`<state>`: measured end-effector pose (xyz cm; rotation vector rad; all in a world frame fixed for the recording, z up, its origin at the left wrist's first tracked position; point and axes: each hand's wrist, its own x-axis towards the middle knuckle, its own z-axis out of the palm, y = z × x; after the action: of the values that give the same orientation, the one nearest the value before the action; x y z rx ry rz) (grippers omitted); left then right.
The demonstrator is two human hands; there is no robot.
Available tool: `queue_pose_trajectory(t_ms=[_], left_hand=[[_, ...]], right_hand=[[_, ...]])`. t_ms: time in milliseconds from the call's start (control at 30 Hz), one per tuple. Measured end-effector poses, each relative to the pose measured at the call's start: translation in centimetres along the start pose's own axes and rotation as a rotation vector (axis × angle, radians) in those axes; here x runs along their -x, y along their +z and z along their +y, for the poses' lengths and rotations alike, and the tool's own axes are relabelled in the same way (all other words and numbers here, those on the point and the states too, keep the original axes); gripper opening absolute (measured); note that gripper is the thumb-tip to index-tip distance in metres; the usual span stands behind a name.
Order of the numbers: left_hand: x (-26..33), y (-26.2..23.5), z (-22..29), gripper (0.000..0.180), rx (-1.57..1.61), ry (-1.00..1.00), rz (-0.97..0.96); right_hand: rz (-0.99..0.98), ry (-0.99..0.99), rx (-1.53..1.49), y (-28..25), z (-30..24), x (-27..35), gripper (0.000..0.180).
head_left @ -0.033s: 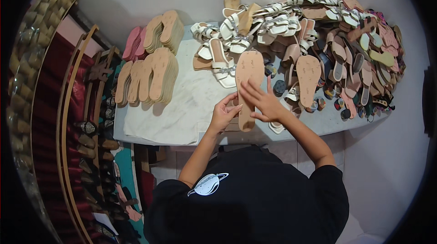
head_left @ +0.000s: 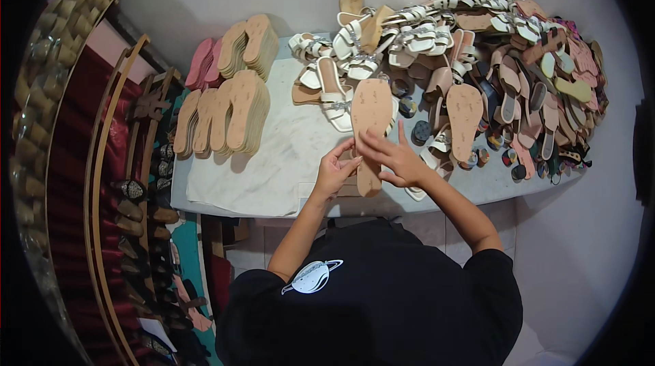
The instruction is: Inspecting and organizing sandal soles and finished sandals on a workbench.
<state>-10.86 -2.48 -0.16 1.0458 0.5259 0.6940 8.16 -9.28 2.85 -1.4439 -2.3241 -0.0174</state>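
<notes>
A tan sandal sole [head_left: 372,103] with small dark marks is held upright over the near edge of the table. My left hand [head_left: 334,173] pinches its left edge between thumb and fingers. Across its middle lies my right hand [head_left: 399,161], fingers stretched out and index finger apart, touching the surface. Behind the sole lies a white strappy sandal [head_left: 332,93], partly covered by it. To the right of my hands rests another tan sole [head_left: 464,120] of the same shape, on top of other footwear.
Stacks of tan soles [head_left: 245,113] and a pink stack [head_left: 201,62] stand at the table's left. White sandals [head_left: 419,38] and mixed footwear [head_left: 522,93] pile up at the right. Pale sheeting [head_left: 273,161] covers part of the table [head_left: 481,192]. A shoe rack [head_left: 147,182] stands at left.
The sole's upper end sits slightly lower, and the fingers of my right hand have shifted a little on it. My left hand's hold looks the same.
</notes>
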Motion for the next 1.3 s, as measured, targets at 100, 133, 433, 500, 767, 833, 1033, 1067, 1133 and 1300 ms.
queue_pose_trajectory(t_ms=[100,133,433,500,767,833,1033,1067,1133,1300], left_hand=[[0.9,-1.9,0.6,0.048,0.040,-0.021,0.073],[1.2,-2.4,0.9,0.049,0.066,-0.030,0.079],[2.6,-7.2,3.8,0.047,0.154,0.041,0.118],[3.0,-8.6,4.4,0.047,0.155,0.048,0.154],[4.3,-12.9,7.4,0.044,0.121,0.062,0.236],[4.7,-14.0,8.2,0.041,0.066,0.071,0.265],[5.5,-18.0,11.2,0.041,0.094,0.221,0.338],[5.6,-18.7,11.7,0.040,0.077,0.260,0.354],[6.0,-19.8,13.1,0.039,0.047,0.304,0.401],[5.9,-24.2,14.4,0.036,-0.043,0.374,0.595]], right_hand=[[-0.170,-0.044,-0.602,0.3,-1.0,-0.9,0.061],[0.054,-0.008,-0.684,0.4,-1.5,-1.8,0.058],[-0.013,-0.021,0.038,4.3,-6.1,-7.0,0.067],[-0.025,-0.039,-0.004,5.4,-7.5,-7.2,0.070],[-0.109,-0.061,-0.183,7.4,-12.3,-9.8,0.064],[-0.093,-0.064,-0.172,7.7,-13.4,-11.1,0.060],[-0.079,-0.125,-0.530,8.1,-14.3,-15.8,0.048],[-0.056,-0.184,-0.657,8.3,-14.2,-16.5,0.044],[0.058,-0.165,-0.750,8.2,-14.8,-18.3,0.043],[0.268,0.089,-0.529,10.1,-15.9,-22.8,0.035]])
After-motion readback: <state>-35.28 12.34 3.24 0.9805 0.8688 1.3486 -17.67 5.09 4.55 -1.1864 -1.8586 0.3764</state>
